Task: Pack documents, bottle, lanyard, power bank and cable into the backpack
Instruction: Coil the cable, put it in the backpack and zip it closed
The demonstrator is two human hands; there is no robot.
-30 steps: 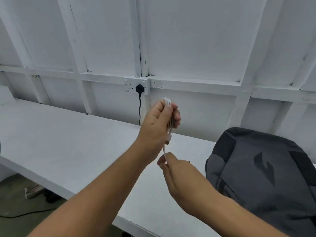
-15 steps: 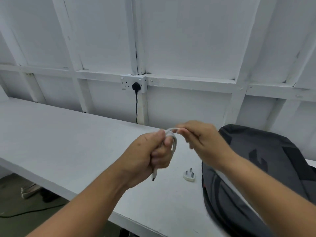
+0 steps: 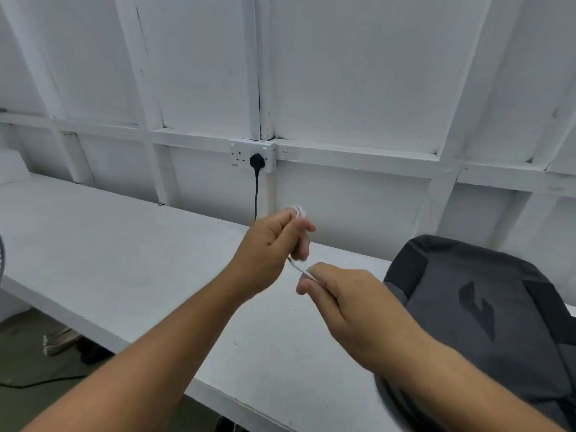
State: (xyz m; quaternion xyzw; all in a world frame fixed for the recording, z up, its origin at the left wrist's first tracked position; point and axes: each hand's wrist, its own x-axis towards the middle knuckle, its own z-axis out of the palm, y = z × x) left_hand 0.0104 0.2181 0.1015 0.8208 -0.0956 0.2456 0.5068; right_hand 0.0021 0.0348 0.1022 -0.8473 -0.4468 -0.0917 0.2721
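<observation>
My left hand (image 3: 271,249) grips a bundle of white cable (image 3: 298,211), whose loops stick out above the fingers. A short stretch of the same cable runs down from that fist to my right hand (image 3: 339,296), which pinches its free end between thumb and forefinger. Both hands hover above the white table (image 3: 124,260). The grey and black backpack (image 3: 486,322) lies on the table at the right, just beyond my right wrist. Documents, bottle, lanyard and power bank are not in sight.
A white wall socket (image 3: 252,154) with a black plug and cord sits on the back wall behind my hands. Below the table's front edge at the left are a shoe (image 3: 60,339) and a dark cord on the floor.
My right hand has dropped from the top of the cable loops to below my left hand, drawing the free end down. The white plug on the table is now hidden.
</observation>
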